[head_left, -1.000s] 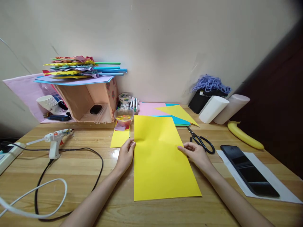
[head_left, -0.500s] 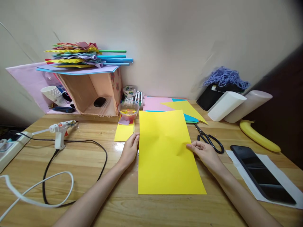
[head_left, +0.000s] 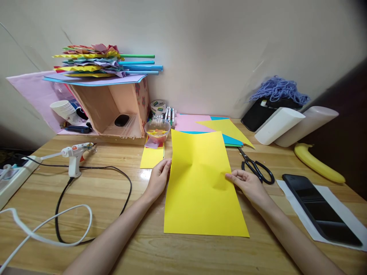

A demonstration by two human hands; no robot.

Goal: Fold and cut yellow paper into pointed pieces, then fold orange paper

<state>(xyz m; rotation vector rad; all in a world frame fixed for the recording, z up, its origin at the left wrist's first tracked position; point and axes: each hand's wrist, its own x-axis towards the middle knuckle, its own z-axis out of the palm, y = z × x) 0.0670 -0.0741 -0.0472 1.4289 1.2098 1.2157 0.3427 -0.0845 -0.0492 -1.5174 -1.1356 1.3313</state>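
A yellow sheet of paper (head_left: 202, 191) is held between my two hands above the wooden table, bowed a little with soft dents near its middle. My left hand (head_left: 158, 178) pinches its left edge, the fingertips partly behind the sheet. On the right edge, my right hand (head_left: 248, 185) grips with the thumb on top and the fingers curled beneath. Just beyond my right hand lie black-handled scissors (head_left: 256, 168), their blades pointing away. Behind the sheet is a pile of coloured paper, with a yellow piece (head_left: 229, 129) uppermost.
At left are a glue gun (head_left: 75, 158), its looping cable and a power strip (head_left: 20, 179). An open box (head_left: 140, 103) carries paper flowers (head_left: 88, 63). A plastic bowl (head_left: 157, 131) stands behind my left hand. A phone (head_left: 321, 210) and a banana (head_left: 318, 162) lie at right.
The yellow sheet bows more, and its lower left corner has shifted slightly left. Both hands keep their hold. The whole view has shifted slightly.
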